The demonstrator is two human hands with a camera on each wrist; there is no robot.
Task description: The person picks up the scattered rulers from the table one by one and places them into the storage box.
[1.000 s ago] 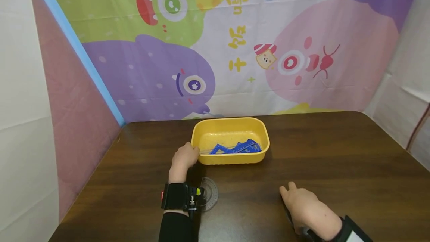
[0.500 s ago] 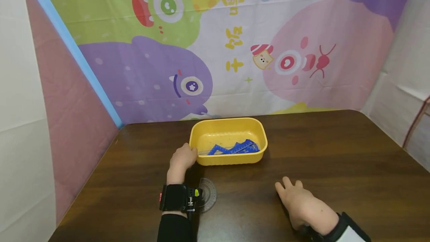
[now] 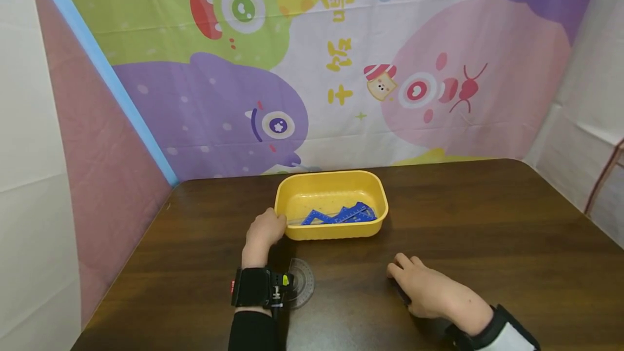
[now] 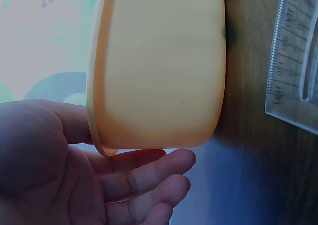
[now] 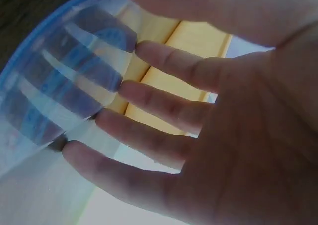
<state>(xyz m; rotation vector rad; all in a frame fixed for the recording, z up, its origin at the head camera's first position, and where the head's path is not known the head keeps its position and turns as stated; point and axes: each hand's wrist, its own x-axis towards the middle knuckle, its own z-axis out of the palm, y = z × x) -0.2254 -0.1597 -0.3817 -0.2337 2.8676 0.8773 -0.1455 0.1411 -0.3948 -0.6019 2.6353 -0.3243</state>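
My left hand (image 3: 265, 229) holds the left end of a yellow plastic bin (image 3: 336, 232). In the left wrist view its thumb goes over the bin's rim, with the fingers (image 4: 149, 178) along the outside. Blue rulers and set squares (image 3: 353, 214) lie inside the bin. My right hand (image 3: 426, 288) is low over the table, right of the bin's front. In the right wrist view its fairly straight fingers (image 5: 164, 103) touch the edge of a clear, blue-rimmed, curved piece (image 5: 54, 81), like a protractor; the hand hides it in the head view.
A clear protractor (image 3: 303, 283) lies flat on the brown table (image 3: 195, 264), beside the left wrist and in front of the bin. Behind the table hangs a cartoon-printed cloth (image 3: 234, 107). Pale cloth (image 3: 580, 140) borders the right side.
My right hand has moved left and slightly away from me across the table, its spread fingers coming closer together. The left hand keeps its hold on the bin, which stays in place.
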